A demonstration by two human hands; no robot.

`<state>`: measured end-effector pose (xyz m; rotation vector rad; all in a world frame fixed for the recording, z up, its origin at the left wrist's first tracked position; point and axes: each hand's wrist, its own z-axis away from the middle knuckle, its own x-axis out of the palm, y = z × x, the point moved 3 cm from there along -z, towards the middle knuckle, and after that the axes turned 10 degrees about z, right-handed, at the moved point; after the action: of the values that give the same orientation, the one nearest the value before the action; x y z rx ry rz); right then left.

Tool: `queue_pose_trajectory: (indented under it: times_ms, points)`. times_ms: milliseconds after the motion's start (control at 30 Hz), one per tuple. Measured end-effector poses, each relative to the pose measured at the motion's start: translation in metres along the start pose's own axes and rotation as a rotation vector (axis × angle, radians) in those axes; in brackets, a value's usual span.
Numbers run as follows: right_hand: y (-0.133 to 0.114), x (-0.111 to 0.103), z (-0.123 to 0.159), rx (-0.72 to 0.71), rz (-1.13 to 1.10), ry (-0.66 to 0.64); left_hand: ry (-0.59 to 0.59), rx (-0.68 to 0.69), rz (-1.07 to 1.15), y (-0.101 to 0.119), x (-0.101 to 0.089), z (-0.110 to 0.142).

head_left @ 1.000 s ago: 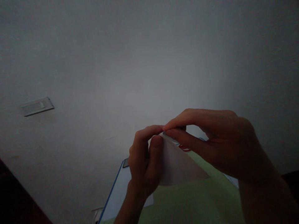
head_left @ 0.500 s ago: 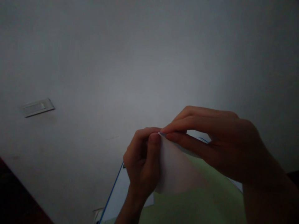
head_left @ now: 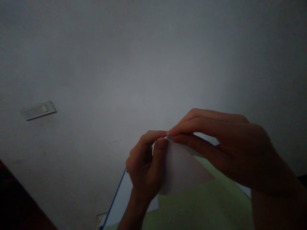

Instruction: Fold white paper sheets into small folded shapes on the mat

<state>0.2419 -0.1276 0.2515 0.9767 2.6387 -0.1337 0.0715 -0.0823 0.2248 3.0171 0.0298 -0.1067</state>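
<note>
A white sheet of paper [head_left: 183, 169], bent into a cone-like shape, hangs between my hands with its narrow tip upward. My left hand [head_left: 148, 163] pinches it near the tip, thumb in front and fingers behind. From the right, the thumb and fingertips of my right hand [head_left: 223, 143] close on the paper just beside that tip. The fingertips of both hands nearly touch there. Part of the paper's far side is hidden behind my right thumb.
Below the hands lies a green surface [head_left: 192, 210] with a white sheet [head_left: 123, 198] and a blue edge at its left. A switch plate [head_left: 39, 110] sits on the pale wall [head_left: 144, 64] at left. A dark shape [head_left: 16, 201] fills the lower left corner.
Both hands keep their pinch on the paper and have shifted very slightly to the right. The paper's lower edge has lifted a little.
</note>
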Motion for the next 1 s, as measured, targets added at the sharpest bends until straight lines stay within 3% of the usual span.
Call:
queue_pose_trajectory:
  times_ms: [333, 633, 1000]
  points:
    - [0.0016, 0.0001, 0.0011, 0.002, -0.059, -0.031, 0.080, -0.095, 0.016, 0.0017, 0.0028, 0.0024]
    - [0.0002, -0.0017, -0.0009, 0.001, -0.084, -0.039, 0.059, -0.060, 0.152, -0.0011, 0.0041, 0.0030]
    - [0.0019, -0.0008, 0.0031, -0.024, -0.080, -0.039, 0.029, -0.183, 0.215, -0.0070, 0.0041, 0.0012]
